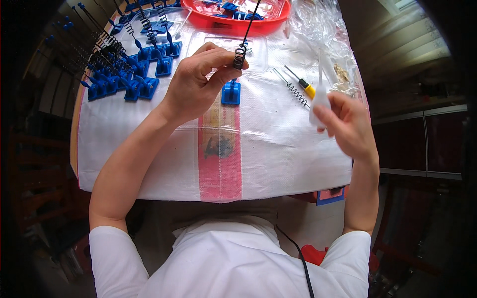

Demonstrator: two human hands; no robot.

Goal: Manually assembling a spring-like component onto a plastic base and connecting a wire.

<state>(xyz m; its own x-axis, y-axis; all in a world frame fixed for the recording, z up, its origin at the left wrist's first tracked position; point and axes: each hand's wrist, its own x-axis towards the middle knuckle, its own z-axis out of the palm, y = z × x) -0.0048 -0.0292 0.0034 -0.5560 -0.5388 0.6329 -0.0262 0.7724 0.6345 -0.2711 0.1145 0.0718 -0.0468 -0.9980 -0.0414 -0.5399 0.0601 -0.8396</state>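
My left hand (196,82) pinches a black coil spring (239,58) between thumb and fingertips, over the middle of the table. A thin black rod (252,22) rises from the coil, tilted slightly right. Just below sits a blue square plastic base (230,93); its stem runs up toward the spring, and my fingers partly hide where they meet. At the right, my right hand (348,124) is closed around a small white squeeze bottle (319,105) with a long thin nozzle pointing up. The bottle and hand are slightly blurred.
Many blue bases with springs and rods (131,74) stand at the left. A red basin (268,22) of blue parts sits at the back. A yellow-handled screwdriver (309,91) and a loose spring (296,93) lie by my right hand. Crumpled clear plastic (318,25) covers the far right.
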